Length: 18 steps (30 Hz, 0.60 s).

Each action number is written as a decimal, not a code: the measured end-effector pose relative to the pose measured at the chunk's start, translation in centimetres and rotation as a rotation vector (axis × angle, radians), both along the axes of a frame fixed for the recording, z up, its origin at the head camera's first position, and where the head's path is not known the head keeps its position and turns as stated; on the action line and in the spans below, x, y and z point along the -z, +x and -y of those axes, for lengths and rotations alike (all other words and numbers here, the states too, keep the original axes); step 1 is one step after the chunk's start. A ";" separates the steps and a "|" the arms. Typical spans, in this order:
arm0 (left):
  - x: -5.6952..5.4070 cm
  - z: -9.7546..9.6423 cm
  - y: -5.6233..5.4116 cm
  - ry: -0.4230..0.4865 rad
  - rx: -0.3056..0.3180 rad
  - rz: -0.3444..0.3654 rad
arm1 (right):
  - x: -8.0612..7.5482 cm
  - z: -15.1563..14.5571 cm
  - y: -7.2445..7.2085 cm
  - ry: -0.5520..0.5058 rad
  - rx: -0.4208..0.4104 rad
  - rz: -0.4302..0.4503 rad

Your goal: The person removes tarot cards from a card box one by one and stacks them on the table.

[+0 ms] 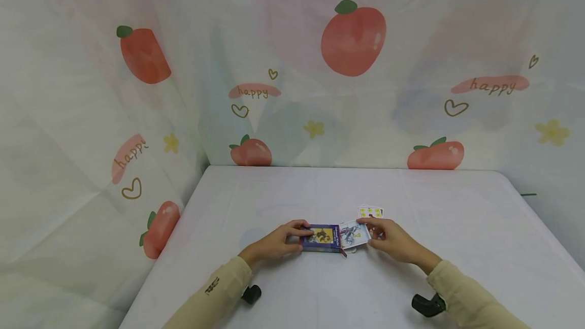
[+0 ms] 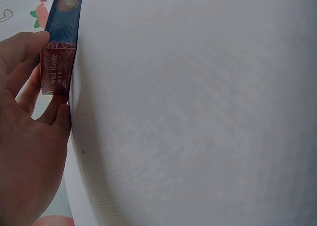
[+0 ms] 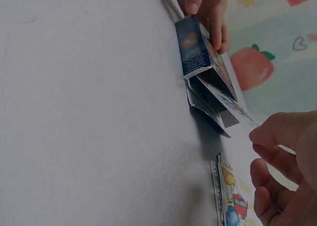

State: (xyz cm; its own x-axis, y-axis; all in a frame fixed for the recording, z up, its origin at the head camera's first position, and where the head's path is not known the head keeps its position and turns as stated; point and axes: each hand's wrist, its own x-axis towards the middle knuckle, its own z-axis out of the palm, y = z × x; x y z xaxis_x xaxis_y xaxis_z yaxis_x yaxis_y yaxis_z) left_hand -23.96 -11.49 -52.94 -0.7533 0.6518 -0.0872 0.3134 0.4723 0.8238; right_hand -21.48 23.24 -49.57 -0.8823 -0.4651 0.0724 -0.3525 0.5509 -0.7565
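Observation:
A blue tarot card box (image 1: pixel 322 238) lies flat on the white table, its right end open with flaps folded out. My left hand (image 1: pixel 281 240) grips the closed end, thumb on the near side and fingers over the top; the left wrist view shows the box's dark red end panel (image 2: pixel 55 72) beside the fingers. At the open end, my right hand (image 1: pixel 393 240) pinches a card (image 1: pixel 354 234) by its outer edge between thumb and fingers. That card sticks partway out of the box, its inner part hidden inside. Just beyond the right fingers lies a small stack of cards (image 3: pixel 233 196).
White cloth covers the table (image 1: pixel 256 192), which meets a fruit-printed curtain (image 1: pixel 292 39) at the back and left. A black curved strap piece (image 1: pixel 428 305) shows under the right sleeve and another black piece (image 1: pixel 252 294) under the left.

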 end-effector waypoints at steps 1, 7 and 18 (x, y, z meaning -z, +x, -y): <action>0.0 0.0 0.0 0.001 0.000 0.000 | 0.0 0.0 0.0 -0.002 0.002 0.001; -0.1 0.0 0.0 0.003 0.010 -0.003 | -0.1 0.0 0.0 -0.012 0.007 0.013; -0.3 0.0 0.1 -0.001 0.003 0.011 | -0.5 -0.1 0.0 -0.024 0.021 -0.003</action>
